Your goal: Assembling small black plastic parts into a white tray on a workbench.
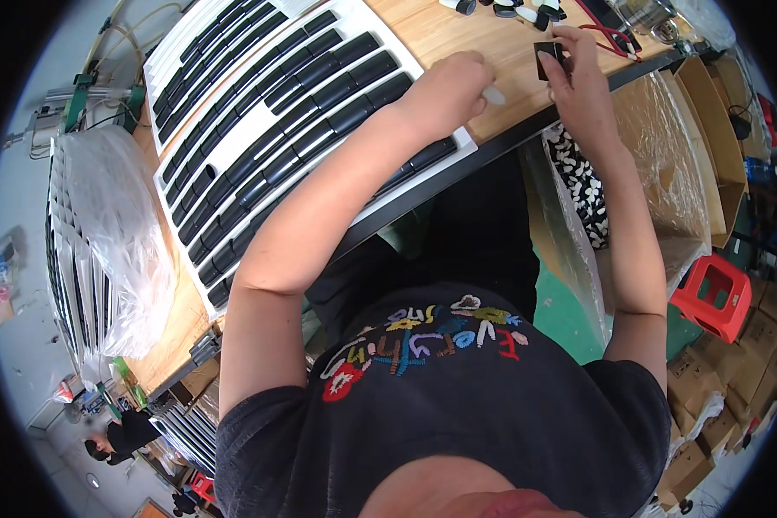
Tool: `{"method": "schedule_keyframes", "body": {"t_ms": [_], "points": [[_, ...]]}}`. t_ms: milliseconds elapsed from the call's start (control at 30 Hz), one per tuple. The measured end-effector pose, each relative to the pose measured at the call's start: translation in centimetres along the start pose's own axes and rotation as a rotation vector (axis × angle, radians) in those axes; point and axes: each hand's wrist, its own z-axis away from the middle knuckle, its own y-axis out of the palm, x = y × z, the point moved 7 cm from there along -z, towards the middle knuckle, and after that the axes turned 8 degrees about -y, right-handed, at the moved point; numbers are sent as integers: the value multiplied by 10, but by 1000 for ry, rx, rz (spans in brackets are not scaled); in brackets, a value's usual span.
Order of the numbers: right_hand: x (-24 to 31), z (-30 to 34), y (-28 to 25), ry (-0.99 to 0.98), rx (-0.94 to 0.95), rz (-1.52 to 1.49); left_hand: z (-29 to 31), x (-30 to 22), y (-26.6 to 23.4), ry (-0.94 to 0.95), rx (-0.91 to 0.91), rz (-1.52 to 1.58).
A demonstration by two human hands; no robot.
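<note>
Black, with a glossy face: the piece [549,62] under inspection is squarish as seen from the head camera, and sits over the bench [518,102], beyond its near edge. The right hand [578,82] grips it between thumb and fingers, which cover its right side. The left hand [453,86] is closed, its fingertips gripping a small pale bit [493,95]. The two hands are apart.

Handling, in this inspector's judgement: the piece is best pinched by its edges, so that the gloss takes no smears or scratches. The pale bit calls for a light fingertip hold, with its free end in plain sight. Both should be worked over bare wood, where a dropped item would be easily found. The left forearm crosses above the tray [469,143] and should be carried high enough not to knock the rows; contact there cannot be determined.

Appearance: one dark, shiny face of the piece is exposed, with a pale mark on it too small to read. No damage can be made out at this size. The black parts [326,67] in the white tray show a similar gloss. Loose bits [504,10], black and white, lie beyond the right hand.
</note>
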Motion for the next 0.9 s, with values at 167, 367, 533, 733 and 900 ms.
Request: {"method": "schedule_keyframes", "body": {"t_ms": [167, 367, 533, 733, 900], "points": [[10, -4, -9, -42, 144, 56, -3, 26, -5, -193, -300, 375], [29, -3, 7, 103, 199, -161, -7, 40, -1, -306, -469, 611], [35, -13, 5, 20, 194, -127, -2, 26, -3, -279, -430, 370], [39, -22, 12, 72, 414, -15, -1, 26, -2, -300, -442, 204], [59, -24, 24, -150, 352, 36, -2, 33, 0, -309, -434, 277]]}}
